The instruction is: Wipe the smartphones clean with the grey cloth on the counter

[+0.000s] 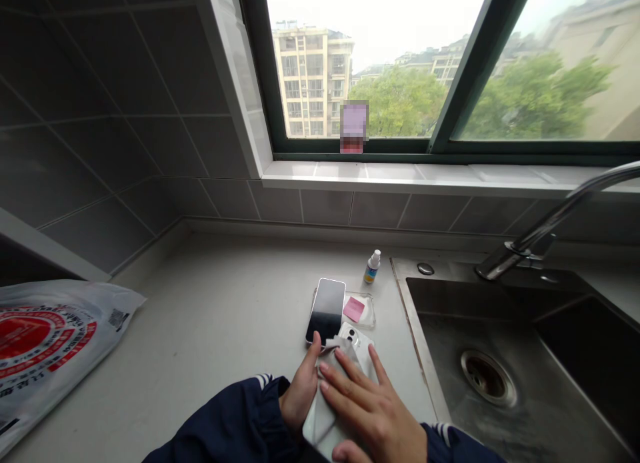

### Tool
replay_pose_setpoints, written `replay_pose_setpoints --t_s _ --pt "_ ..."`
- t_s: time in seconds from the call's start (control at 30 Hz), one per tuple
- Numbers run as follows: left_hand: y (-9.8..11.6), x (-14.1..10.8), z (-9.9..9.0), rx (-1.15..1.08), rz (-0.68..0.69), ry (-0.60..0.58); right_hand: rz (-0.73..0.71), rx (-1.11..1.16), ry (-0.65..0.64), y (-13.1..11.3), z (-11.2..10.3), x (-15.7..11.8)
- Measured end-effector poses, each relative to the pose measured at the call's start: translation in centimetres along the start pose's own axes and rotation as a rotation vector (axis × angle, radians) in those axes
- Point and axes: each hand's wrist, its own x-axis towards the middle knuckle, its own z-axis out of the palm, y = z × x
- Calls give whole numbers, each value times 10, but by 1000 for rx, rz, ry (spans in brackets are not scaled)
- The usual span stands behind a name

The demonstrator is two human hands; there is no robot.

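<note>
Grey wall tiles (110, 149) and a green-framed window (440, 146) rise behind the pale countertop (225, 296), and at the far left a white plastic bag (55, 349) with red print lies flat, well away from my work. My left hand (300, 393) is closed around the long edge of a white smartphone (320, 419), thumb up its side and fingers out of sight beneath, a hold that seems meant to stop it sliding on the counter's near edge. Just ahead, a dark-screened phone (326, 309) lies face up, partly over a clear plastic tray (363, 309) holding a pink square pad (354, 309). A small spray bottle (372, 266) stands upright behind them, probably placed there to stay within easy reach. The white phone's twin camera lenses (350, 336) show past a pale cloth (340, 348) draped over its back. My right hand (373, 409) is open, its fingers (350, 383) spread flat across the cloth and phone, pressing down rather than pinching, so the cloth stays against the surface. Further right, a steel sink (407, 309) and a chrome faucet (565, 216) sit just beyond the phones, with a strip of countertop keeping them apart
</note>
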Motion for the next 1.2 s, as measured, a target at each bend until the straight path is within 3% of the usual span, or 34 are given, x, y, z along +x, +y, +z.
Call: replay_pose_setpoints --t_s 0.1,0.23,0.47,0.6,0.7,0.83,1.0,1.2 --pt "1 -2 -2 -11 -31 84 -154 -77 44 -4 0 4" --pt "3 -5 0 -27 -16 134 -198 -78 118 -7 -7 10" --pt "8 -7 14 143 -46 -52 -295 96 110 -6 -25 16" --pt "8 -7 14 175 -31 -28 -298 81 149 -9 -13 15" --pt "8 -8 13 182 -19 24 -275 41 264 -12 -2 13" --pt "8 -10 16 201 -19 28 -269 23 189 -13 -7 14" --pt "6 -10 16 182 -9 -17 -240 59 189 -11 -17 16" --pt "6 -11 11 91 54 -54 -182 70 223 -12 -11 12"
